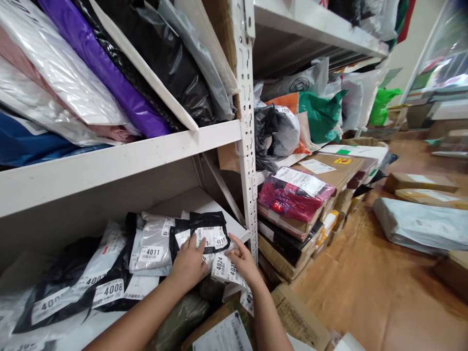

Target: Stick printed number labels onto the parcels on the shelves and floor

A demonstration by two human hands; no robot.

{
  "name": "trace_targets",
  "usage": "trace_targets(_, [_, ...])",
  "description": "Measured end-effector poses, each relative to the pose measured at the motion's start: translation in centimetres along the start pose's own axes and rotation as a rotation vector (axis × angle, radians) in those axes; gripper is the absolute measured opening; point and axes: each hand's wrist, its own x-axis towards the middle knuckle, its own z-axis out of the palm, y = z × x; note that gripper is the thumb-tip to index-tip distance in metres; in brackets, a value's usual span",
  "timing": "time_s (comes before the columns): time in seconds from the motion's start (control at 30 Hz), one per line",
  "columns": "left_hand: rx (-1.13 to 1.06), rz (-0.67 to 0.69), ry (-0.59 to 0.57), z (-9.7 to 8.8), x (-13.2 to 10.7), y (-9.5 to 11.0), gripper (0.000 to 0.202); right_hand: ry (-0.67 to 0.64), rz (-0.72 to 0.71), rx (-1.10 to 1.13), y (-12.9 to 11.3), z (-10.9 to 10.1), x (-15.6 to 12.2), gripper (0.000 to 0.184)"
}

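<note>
My left hand [189, 263] lies with its fingers spread over a small black parcel [207, 220], touching the white label marked 4017. Beside it, my right hand [244, 263] has its index finger stretched toward the parcel's right edge. Its other fingers are curled against a strip of number labels [220, 267], which shows 4024 and hangs down past the shelf edge; the exact grip is partly hidden. Left of my hands lies a grey plastic parcel [155, 239] labelled 4011. A further black parcel [109, 292] carries the number 4008.
A white shelf beam [120, 158] crosses above my arms, joined to an upright post [247, 122]. Plastic-bagged parcels fill the upper shelf. To the right, a pink parcel [292, 195] rests on stacked boxes. Cartons and a pale wrapped parcel [420, 224] lie on the wooden floor [351, 287].
</note>
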Motion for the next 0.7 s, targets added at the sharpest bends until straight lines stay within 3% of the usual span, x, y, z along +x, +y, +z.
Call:
trace_targets(0.13, [0.073, 0.043, 0.005, -0.1, 0.2, -0.4, 0.046, -0.040, 0.139, -0.007, 1.1, 0.1, 1.5, 0.078])
trace_targets(0.27, [0.110, 0.094, 0.070, -1.3, -0.4, 0.2, 0.033, -0.079, 0.245, 0.136, 1.4, 0.1, 2.6, 0.069])
trace_targets(0.37, [0.035, 0.209, 0.115, -1.8, -1.2, 0.6, 0.017, -0.165, 0.310, 0.148, 1.3, 0.2, 3.1, 0.063])
trace_targets(0.43, [-0.039, 0.251, 0.035, -1.5, -1.7, 0.8, 0.037, -0.196, 0.327, 0.151, 1.2, 0.0, 3.4, 0.063])
trace_targets(0.5, [-0.063, 0.206, -0.072, -0.8, -1.9, 0.9, 0.060, -0.212, 0.328, 0.167, 1.1, -0.3, 3.5, 0.062])
trace_targets(0.57, [-0.054, 0.136, -0.136, -0.3, -1.8, 0.8, 0.060, -0.216, 0.318, 0.185, 1.0, -0.8, 3.5, 0.060])
trace_targets(0.7, [-0.061, 0.175, -0.071, -0.8, -0.4, -0.1, 0.076, -0.170, 0.273, 0.220, 0.8, -1.0, 3.5, 0.060])
